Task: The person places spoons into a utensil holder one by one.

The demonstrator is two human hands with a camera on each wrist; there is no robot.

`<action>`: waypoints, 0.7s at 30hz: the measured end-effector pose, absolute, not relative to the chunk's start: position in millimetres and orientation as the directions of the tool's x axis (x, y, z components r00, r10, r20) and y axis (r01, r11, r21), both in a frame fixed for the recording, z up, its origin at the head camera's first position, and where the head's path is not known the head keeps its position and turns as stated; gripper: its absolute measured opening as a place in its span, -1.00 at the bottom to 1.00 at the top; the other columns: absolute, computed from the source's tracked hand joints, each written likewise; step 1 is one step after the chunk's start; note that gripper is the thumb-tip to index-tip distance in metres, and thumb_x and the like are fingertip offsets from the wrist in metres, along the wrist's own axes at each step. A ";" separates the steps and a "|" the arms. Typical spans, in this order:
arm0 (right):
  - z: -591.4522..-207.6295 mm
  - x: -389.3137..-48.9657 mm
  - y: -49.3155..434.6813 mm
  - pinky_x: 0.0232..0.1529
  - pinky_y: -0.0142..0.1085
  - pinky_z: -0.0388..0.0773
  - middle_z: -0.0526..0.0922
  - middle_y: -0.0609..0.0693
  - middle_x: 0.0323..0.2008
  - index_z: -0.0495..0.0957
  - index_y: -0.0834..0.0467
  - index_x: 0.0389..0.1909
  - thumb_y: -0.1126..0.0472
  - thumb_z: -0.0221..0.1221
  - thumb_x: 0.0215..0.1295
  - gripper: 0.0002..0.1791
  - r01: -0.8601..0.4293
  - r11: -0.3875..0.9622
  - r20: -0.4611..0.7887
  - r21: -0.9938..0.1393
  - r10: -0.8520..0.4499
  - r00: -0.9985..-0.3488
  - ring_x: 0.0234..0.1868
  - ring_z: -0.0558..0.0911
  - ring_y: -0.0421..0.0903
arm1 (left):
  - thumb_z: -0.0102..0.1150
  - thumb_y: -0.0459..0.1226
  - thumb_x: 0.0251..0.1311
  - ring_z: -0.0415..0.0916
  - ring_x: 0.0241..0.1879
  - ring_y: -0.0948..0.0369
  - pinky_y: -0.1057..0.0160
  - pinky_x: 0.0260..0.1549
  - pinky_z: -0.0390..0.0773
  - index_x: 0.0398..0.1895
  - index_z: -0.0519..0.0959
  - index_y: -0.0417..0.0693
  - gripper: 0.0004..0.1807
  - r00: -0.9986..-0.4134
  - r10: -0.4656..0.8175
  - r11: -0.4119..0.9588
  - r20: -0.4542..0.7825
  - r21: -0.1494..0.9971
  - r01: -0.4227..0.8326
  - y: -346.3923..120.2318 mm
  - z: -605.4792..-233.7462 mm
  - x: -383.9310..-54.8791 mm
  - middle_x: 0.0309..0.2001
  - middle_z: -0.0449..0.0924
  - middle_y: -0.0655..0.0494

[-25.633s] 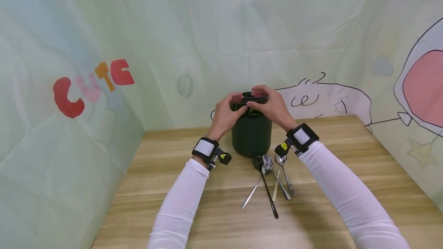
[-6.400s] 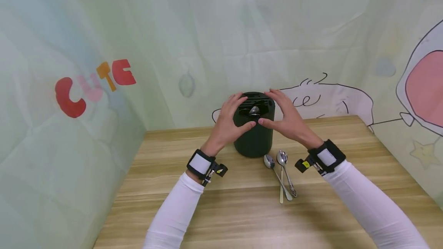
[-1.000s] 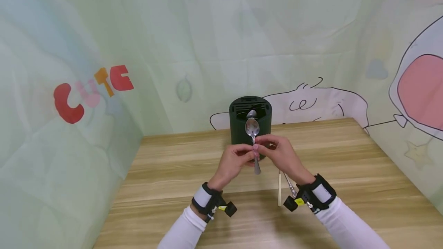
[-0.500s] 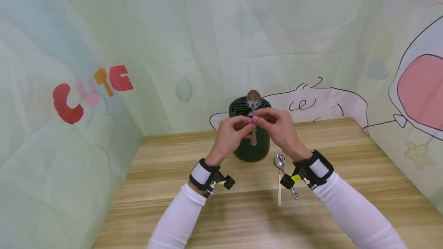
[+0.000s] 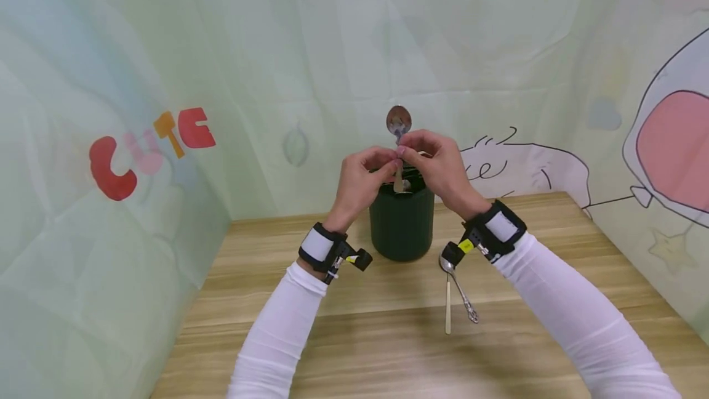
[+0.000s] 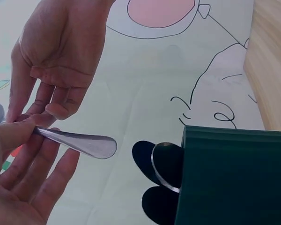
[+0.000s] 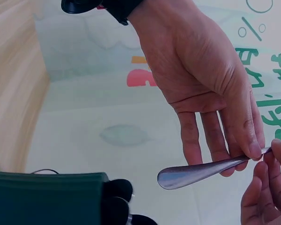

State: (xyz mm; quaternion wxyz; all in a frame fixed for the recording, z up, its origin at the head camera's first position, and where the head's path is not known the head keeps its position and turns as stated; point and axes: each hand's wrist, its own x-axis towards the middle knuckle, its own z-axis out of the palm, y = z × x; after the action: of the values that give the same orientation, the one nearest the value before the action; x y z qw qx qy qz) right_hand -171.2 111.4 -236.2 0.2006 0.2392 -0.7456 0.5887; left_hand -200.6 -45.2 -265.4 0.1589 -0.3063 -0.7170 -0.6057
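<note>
Both hands pinch one metal spoon by its handle above the dark green utensil holder (image 5: 401,226). The spoon's bowl (image 5: 399,120) points up in the head view. My left hand (image 5: 357,180) grips from the left, my right hand (image 5: 440,168) from the right, fingertips meeting. In both wrist views the handle's free end (image 6: 86,143) extends past the fingers, apart from the holder. Dark spoon heads (image 6: 160,161) stick out of the holder's opening. Two more spoons lie on the table: one with an ornate silver handle (image 5: 464,297), another with a cream handle (image 5: 448,310).
The wooden table (image 5: 266,263) meets a printed cloth backdrop (image 5: 343,97) close behind the holder. More cloth closes off both sides. The two lying spoons are in front of the holder, to its right, beneath my right wrist.
Over the last second both hands lift the spoon from in front of the holder to above its opening. Several spoons lay on the table 25.6 seconds ago, three at 6.4 seconds; two lie there now.
</note>
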 end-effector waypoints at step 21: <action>-255.5 -240.8 115.0 -0.18 -0.13 0.54 0.58 0.02 -0.28 0.55 0.15 -0.18 0.10 0.17 0.24 -0.77 -0.549 0.209 0.533 -0.809 -0.129 -0.836 -0.23 0.54 -0.09 | 0.15 -0.35 0.18 0.53 -0.29 0.12 0.23 -0.34 0.60 -0.23 0.57 -0.27 -0.85 -0.778 0.193 0.188 0.598 0.756 0.627 -46.3 -259.5 -225.4 -0.27 0.60 -0.10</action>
State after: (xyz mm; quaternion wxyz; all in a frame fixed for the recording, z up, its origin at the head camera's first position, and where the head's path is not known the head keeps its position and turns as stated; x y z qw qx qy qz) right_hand -240.8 115.0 -255.5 0.1785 0.2239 -0.7568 0.5876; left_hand -225.4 -46.3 -259.5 0.1886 -0.2745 -0.7472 -0.5751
